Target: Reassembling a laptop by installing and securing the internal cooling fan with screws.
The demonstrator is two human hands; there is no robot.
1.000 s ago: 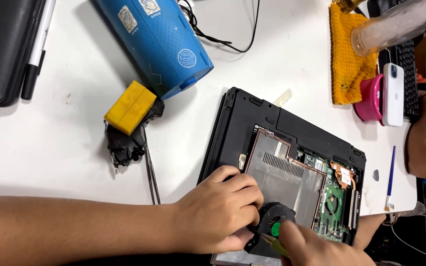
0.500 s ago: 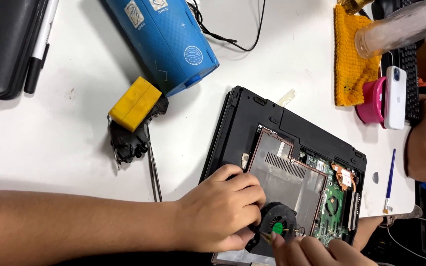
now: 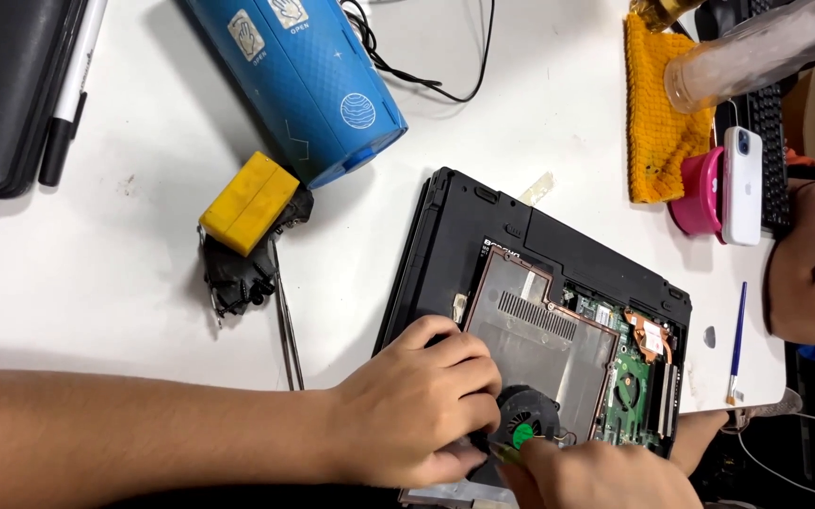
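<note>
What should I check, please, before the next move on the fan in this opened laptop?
1. Laptop lies flat on the white table: ok.
2. Left hand braces the chassis beside the black fan: ok.
3. Right hand is at the fan's lower edge; whether it holds a tool: cannot tell.
4. Fan screws out or in: cannot tell, the hands cover them.
5. Fan's thin wires near the green board, plugged or free: cannot tell.
6. Nearby clutter: the metal tweezers and yellow block lie apart from the laptop: ok.
</note>
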